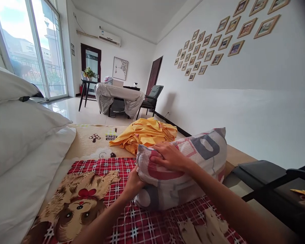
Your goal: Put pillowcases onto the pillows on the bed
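A patterned pillow [193,159] in white, grey and red stands on its long side on a red plaid blanket [117,189] printed with a dog. My left hand [134,183] is at the pillow's left end, low down, its fingers wrapped behind the edge and partly hidden. On top of the same end lies my right hand [169,156], pressing the fabric with its fingers bent and close together. A crumpled yellow cloth [147,134] lies just beyond the pillow.
White pillows or bedding [20,142] are piled at the left. At the right is a black chair [266,183]. Farther off stand a covered table [119,93], another black chair [152,98] and a plant [88,73] on a stool.
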A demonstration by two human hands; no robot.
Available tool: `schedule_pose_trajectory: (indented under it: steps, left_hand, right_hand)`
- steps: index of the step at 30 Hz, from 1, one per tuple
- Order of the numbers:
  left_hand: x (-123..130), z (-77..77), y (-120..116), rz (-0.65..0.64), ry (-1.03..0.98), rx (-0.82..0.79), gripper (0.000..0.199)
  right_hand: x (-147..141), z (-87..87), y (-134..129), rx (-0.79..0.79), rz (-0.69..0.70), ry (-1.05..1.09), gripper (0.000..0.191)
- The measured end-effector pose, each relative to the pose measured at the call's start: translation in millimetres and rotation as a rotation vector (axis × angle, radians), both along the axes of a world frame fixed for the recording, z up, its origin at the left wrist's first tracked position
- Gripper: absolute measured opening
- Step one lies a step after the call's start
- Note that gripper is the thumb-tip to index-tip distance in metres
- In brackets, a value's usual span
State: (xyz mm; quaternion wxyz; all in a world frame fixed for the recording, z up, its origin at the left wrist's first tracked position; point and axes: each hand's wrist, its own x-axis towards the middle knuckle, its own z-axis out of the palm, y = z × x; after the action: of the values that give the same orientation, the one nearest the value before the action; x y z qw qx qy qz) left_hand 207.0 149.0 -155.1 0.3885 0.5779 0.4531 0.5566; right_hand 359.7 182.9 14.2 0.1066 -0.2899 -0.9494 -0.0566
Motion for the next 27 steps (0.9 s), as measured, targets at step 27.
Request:
schedule_pose_trajectory:
  steps: [27]
  left_hand:
    - [-16, -33.0, 23, -0.011, -0.379, -0.276, 0.045]
  right_hand:
    - [45, -148.7, -37, 0.486, -0.085, -0.156, 0.098]
